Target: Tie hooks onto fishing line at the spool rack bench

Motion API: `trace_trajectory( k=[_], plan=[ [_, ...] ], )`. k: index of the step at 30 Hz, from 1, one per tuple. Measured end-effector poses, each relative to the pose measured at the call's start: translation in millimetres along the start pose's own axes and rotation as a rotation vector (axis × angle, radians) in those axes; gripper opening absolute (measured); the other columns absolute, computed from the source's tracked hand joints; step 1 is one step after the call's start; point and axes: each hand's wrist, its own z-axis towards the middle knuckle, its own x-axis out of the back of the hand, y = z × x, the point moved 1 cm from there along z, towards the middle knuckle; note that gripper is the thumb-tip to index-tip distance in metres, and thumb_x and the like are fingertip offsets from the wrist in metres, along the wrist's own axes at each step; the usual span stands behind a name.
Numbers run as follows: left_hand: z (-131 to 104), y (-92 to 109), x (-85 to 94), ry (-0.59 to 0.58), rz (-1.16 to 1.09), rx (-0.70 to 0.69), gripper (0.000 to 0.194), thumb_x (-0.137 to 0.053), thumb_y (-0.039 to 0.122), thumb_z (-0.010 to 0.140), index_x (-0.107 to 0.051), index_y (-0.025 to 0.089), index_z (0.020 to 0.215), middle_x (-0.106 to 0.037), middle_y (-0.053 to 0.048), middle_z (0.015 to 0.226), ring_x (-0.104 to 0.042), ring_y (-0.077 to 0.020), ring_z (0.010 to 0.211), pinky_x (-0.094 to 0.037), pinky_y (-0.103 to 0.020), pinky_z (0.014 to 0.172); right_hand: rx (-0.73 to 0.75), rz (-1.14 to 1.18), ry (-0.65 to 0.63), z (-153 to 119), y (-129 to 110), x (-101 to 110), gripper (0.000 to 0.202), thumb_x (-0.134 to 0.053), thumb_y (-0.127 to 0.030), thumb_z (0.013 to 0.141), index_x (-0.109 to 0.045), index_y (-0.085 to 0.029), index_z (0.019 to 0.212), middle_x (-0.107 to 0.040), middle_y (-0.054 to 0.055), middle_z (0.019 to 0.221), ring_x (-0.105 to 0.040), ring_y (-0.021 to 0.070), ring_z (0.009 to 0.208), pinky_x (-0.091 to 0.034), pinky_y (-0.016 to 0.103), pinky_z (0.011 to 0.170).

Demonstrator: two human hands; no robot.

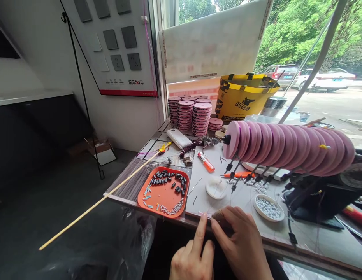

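Note:
My left hand [194, 252] is at the front edge of the table, its index finger stretched out and touching near the edge, the thumb apart from it. Beside it, my right hand [241, 239] is closed, thumb and bent fingers together at the edge; what they hold is hidden or too small to tell. A faint thin thread or clear strip shows at the fingertips. Just left of the hands lies an orange tray [142, 190] with black beads, silvery tubes and small pale beads. Behind them sits a white round dish [216, 187]; a bowl of pale beads [268, 207] is to the right.
Pink spools [274, 146] on a rod stand at the right, black clips hanging from them. Stacked pink discs [185, 116] and a yellow bag [242, 99] are at the back. A long thin stick [96, 202] juts past the left edge. An orange-handled tool [239, 175] lies midway.

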Motion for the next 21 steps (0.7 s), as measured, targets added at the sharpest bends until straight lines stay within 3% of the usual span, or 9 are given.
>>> trace_trajectory(
  k=[8,12,17,21],
  plan=[
    [3.7,-3.6,2.8,0.024,0.135,-0.082,0.031,-0.040,-0.003,0.072,-0.057,0.019,0.058,-0.067,-0.007,0.110,-0.048,-0.0070,0.029,-0.030,-0.025,0.031,0.039,0.023,-0.127,2.2,5.5,5.1,0.023,-0.049,-0.029,0.084,-0.051,-0.020,0.062,-0.057,0.000,0.060,-0.053,0.0180,0.059,-0.034,0.030,0.057],
    [2.6,-7.0,-0.4,0.032,0.115,-0.103,0.031,-0.040,-0.002,0.072,-0.054,0.019,0.054,-0.068,-0.008,0.108,-0.047,-0.0067,0.028,-0.030,-0.025,0.030,0.017,0.026,-0.121,3.2,6.1,5.4,0.025,-0.049,-0.030,0.082,-0.049,-0.021,0.060,-0.056,0.000,0.058,-0.053,0.0178,0.058,-0.035,0.030,0.056],
    [-5.0,-8.9,-2.4,0.076,-0.122,-0.012,0.033,-0.037,0.002,0.076,-0.059,0.022,0.062,-0.069,-0.009,0.109,-0.050,-0.0059,0.029,-0.033,-0.020,0.031,-0.060,0.111,-0.079,1.4,2.2,4.1,0.029,-0.044,-0.034,0.085,-0.051,-0.021,0.061,-0.057,0.001,0.060,-0.054,0.0187,0.059,-0.036,0.031,0.058],
    [-2.7,-15.7,4.4,0.180,-0.212,0.139,0.029,-0.040,0.011,0.085,-0.060,0.024,0.070,-0.075,-0.006,0.084,-0.051,-0.0061,0.030,-0.037,-0.018,0.032,-0.138,0.162,-0.019,0.6,-1.4,4.7,0.028,-0.044,-0.035,0.085,-0.053,-0.021,0.062,-0.057,0.002,0.061,-0.054,0.0194,0.060,-0.036,0.032,0.061]
  ],
)
